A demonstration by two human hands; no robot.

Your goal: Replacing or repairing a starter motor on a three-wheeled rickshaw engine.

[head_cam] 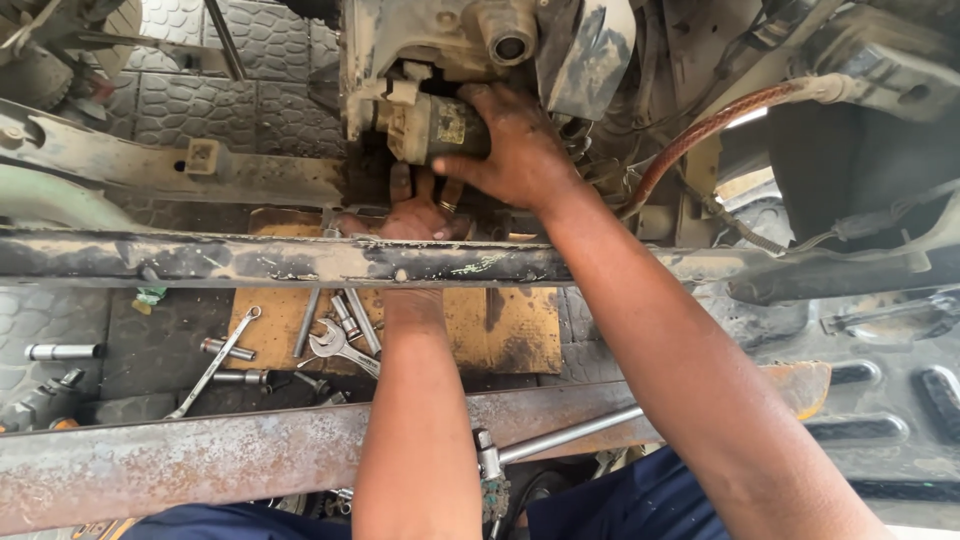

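Right hand (515, 150) is wrapped around the grimy starter motor (440, 130) at top centre, left hand (415, 212) cupped under it, wrenches (335, 345) lying on cardboard (500, 325) below.

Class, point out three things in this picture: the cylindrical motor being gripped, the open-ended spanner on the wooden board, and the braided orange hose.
motor (440, 128): head view, on its dirty cylindrical body.
spanner (340, 346): head view, near its open jaw end.
hose (700, 130): head view, mid-curve of the braid.

Dark patterned paving (200, 100) covered the ground. A cardboard sheet (500, 330) lay on it with spanners (335, 345). Rusty frame rails (200, 260) crossed above; daylight fell at right.
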